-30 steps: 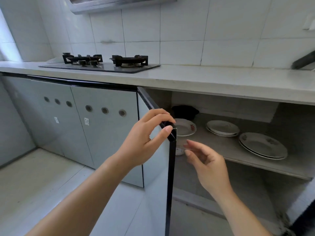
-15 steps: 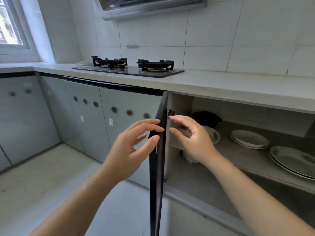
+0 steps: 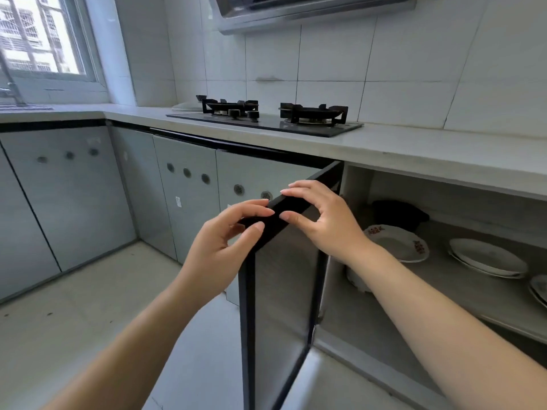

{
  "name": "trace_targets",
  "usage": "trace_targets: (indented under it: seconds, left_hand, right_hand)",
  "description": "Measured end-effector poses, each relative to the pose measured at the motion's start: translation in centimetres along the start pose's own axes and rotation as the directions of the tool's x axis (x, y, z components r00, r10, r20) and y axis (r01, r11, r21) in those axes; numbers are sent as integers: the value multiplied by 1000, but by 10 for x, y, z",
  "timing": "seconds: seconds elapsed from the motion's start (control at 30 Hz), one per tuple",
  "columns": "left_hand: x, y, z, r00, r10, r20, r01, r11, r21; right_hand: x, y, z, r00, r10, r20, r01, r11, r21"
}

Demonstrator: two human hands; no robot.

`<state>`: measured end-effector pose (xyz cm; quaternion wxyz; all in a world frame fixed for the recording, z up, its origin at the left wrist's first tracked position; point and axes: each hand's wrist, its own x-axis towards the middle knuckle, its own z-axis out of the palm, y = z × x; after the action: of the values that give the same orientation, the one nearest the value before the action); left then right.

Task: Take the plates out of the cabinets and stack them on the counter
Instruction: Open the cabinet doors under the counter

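Observation:
The lower cabinet's black-framed door (image 3: 278,285) stands open toward me. My left hand (image 3: 225,241) pinches the door's top outer corner between fingers and thumb. My right hand (image 3: 322,220) curls over the door's top edge a little further in. Inside the cabinet, on a shelf (image 3: 461,291), lie a white flowered plate (image 3: 399,244), a small stack of white plates (image 3: 485,258) to its right, and another plate (image 3: 540,288) cut off by the frame edge. A white dish (image 3: 356,281) sits below my right forearm, mostly hidden.
The white counter (image 3: 414,149) runs above the cabinet, with a black two-burner gas stove (image 3: 266,116) on it. A black object (image 3: 399,213) sits at the back of the shelf. Closed grey cabinet doors (image 3: 183,196) lie to the left. A range hood (image 3: 310,10) hangs above.
The door has swung further open toward me. My right hand moved from inside the cabinet onto the door's top edge. The view shifted left and up.

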<state>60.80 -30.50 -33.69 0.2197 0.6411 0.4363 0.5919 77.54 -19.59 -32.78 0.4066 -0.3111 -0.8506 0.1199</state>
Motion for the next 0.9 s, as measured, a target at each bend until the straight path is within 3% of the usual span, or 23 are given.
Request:
trace_targets:
  seconds: [0.17, 0.63, 0.9]
  left_hand:
    - [13, -10, -24, 996, 41, -83, -19, 970, 241]
    - [14, -10, -33, 987, 162, 0, -149, 909, 388]
    - [11, 9, -20, 981, 192, 34, -175, 789, 588]
  right_hand:
    - [19, -5, 22, 998, 2, -56, -4, 999, -52]
    - [15, -8, 25, 993, 15, -118, -15, 1000, 4]
    - [-14, 1, -1, 997, 13, -80, -10, 999, 40]
